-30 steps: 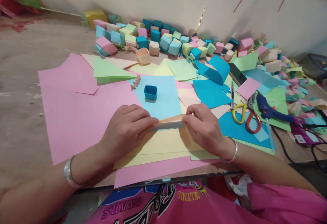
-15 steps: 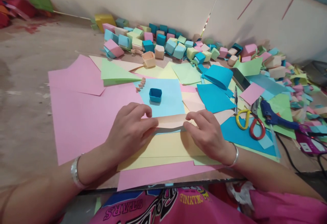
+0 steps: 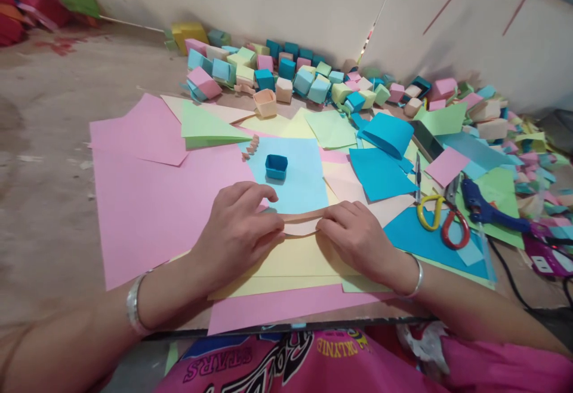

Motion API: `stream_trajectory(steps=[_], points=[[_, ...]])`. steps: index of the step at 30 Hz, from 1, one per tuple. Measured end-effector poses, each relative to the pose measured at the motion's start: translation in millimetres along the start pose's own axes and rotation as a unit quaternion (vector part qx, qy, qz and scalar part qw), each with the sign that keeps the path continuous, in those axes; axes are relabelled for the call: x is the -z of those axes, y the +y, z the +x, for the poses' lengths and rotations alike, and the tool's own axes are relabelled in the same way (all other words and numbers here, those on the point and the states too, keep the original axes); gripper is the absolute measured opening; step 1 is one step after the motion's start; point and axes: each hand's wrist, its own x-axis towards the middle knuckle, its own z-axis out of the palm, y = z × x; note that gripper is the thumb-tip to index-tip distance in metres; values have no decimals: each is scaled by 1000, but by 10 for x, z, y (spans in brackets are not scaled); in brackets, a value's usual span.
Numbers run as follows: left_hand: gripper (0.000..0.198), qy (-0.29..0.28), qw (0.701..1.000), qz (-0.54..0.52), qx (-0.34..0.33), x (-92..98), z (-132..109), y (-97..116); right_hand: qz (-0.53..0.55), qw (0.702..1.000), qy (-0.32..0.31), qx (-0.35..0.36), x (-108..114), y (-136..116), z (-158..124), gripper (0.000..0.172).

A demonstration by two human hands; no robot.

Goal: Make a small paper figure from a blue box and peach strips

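Note:
A peach paper strip (image 3: 301, 224) stretches between my two hands, just above a yellow sheet (image 3: 290, 258). Its upper edge is bent over along the length. My left hand (image 3: 244, 226) pinches the strip's left end, with the index finger curled and lifted. At the right end, my right hand (image 3: 353, 235) grips it between thumb and fingers. Beyond the strip, a small open blue paper box (image 3: 276, 167) rests on a light blue sheet (image 3: 304, 193). Curled peach scraps (image 3: 251, 147) lie beside that sheet's upper left corner.
Small folded paper boxes (image 3: 286, 69) line the wall. To the right lie scissors (image 3: 454, 229), a craft knife (image 3: 418, 171), a blue glue gun (image 3: 487, 208) with its cable and a dark phone (image 3: 426, 140). A large pink sheet (image 3: 147, 214) covers the left.
The peach strip has been tilted and its upper edge now bends over. My right hand has moved slightly closer to my left, and its fingers have closed down. The whole view has shifted a little.

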Motion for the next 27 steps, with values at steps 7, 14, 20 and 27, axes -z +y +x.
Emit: stream_trajectory(steps=[7, 14, 20, 27], points=[[23, -39, 999, -27, 13, 12, -7, -5, 84, 995, -10, -44, -53, 77, 22, 21], [27, -68, 997, -9, 38, 15, -8, 16, 166, 980, -68, -88, 38, 137, 68, 19], [27, -99, 993, 1, 69, -6, -13, 33, 144, 983, -60, -98, 25, 114, 84, 24], [30, -125, 988, 10, 87, -25, -22, 11, 65, 993, -33, -98, -67, 94, 60, 25]])
